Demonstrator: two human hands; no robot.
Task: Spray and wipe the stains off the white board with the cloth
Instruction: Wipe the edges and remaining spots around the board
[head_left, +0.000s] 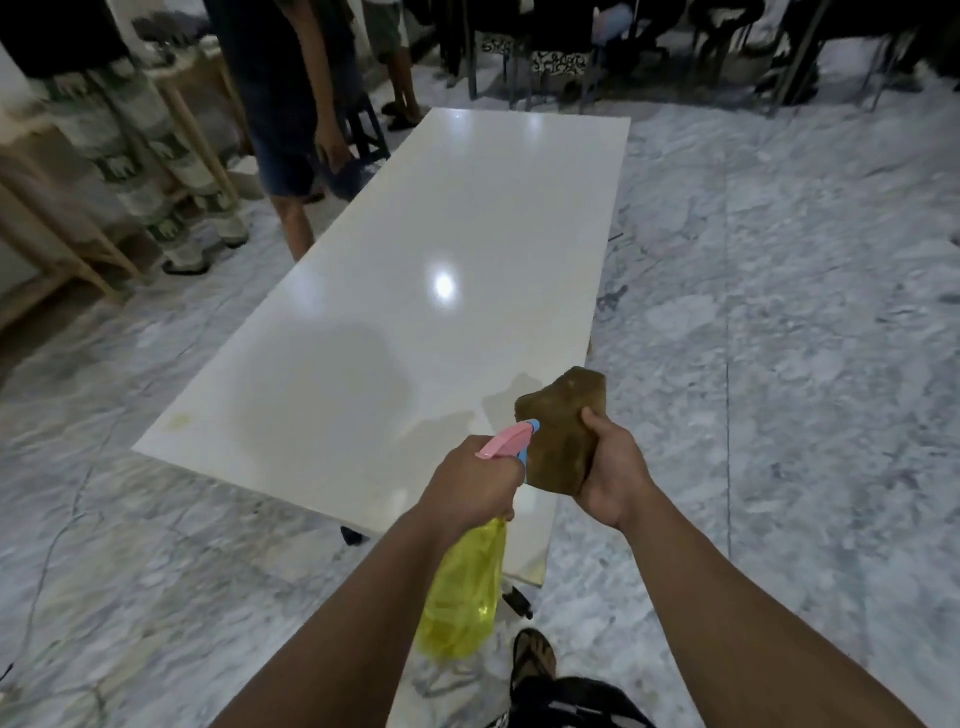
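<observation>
The long white board (415, 249) lies flat and low over the marble floor, stretching away from me. A faint yellowish stain (179, 422) shows near its near left corner. My left hand (470, 480) grips a yellow spray bottle (462, 592) with a pink and blue nozzle (511, 439), which points at the near right part of the board. My right hand (613, 467) holds a brown cloth (563, 426) bunched up just above the board's near right edge, close beside the nozzle.
A person in dark shorts (291, 104) stands at the board's far left side, with a second person (400, 67) behind. Wooden frames (78, 234) stand on the left. Chairs and table legs (571, 52) line the far end. My foot (532, 657) is near the board's corner.
</observation>
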